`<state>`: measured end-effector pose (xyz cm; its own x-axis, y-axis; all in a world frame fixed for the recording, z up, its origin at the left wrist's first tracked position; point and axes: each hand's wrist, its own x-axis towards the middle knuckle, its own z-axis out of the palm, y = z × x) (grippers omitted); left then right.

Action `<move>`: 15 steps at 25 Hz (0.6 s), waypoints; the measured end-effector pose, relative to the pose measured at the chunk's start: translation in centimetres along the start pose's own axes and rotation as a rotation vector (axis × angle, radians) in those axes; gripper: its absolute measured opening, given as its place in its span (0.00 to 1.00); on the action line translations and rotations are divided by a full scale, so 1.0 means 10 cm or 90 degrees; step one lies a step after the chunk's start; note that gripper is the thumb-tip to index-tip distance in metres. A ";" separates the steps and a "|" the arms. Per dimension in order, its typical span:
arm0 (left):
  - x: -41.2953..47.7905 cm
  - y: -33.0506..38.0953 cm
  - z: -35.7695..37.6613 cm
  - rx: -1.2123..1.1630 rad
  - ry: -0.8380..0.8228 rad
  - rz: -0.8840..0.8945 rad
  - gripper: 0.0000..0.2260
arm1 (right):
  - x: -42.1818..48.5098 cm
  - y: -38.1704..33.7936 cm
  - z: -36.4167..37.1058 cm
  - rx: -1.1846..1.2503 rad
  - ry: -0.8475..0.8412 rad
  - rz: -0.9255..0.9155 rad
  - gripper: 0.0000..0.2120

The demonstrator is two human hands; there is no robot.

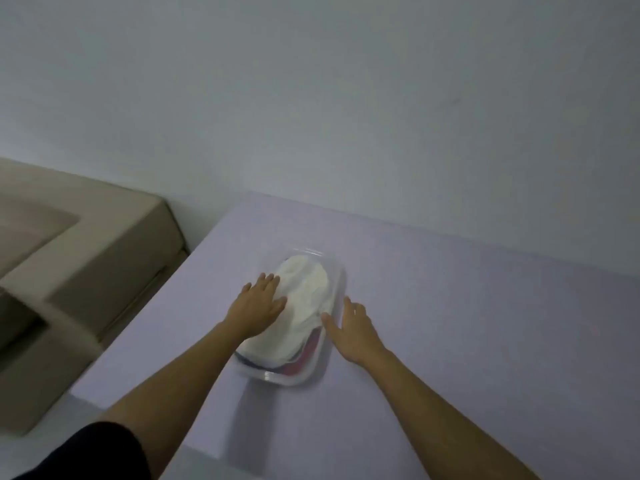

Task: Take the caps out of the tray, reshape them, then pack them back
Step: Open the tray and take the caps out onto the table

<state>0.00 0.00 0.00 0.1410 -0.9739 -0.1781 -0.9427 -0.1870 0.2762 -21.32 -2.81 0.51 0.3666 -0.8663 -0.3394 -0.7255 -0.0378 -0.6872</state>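
Note:
A clear plastic tray lies on the lilac table, holding a stack of caps. A white cap is on top; red and dark caps peek out underneath at the near end. My left hand lies flat, fingers straight, over the tray's left side, touching the white cap. My right hand has its fingers spread at the tray's right rim, thumb against the edge of the white cap. The frame is blurred.
The lilac table stands against a pale wall. A beige sofa stands to the left of the table. Bare tabletop stretches to the right of the tray.

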 end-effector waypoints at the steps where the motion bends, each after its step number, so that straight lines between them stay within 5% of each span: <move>1: -0.06 -0.11 0.02 -0.006 -0.003 -0.037 0.27 | 0.01 0.01 0.12 0.018 -0.012 0.027 0.35; 5: -0.37 -0.54 0.25 -0.183 -0.055 -0.206 0.31 | 0.01 0.13 0.64 0.199 -0.070 0.113 0.38; 8: -0.43 -0.50 0.32 -0.381 -0.037 -0.295 0.32 | -0.01 0.13 0.79 0.306 -0.062 0.119 0.32; 15: -0.60 0.10 0.38 -0.403 -0.025 -0.237 0.28 | -0.33 0.57 0.33 0.397 -0.019 0.110 0.21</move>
<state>-2.96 6.10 -2.23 0.3952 -0.8286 -0.3965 -0.4786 -0.5542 0.6810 -24.77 1.48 -4.44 0.2967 -0.8196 -0.4902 -0.3043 0.4054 -0.8620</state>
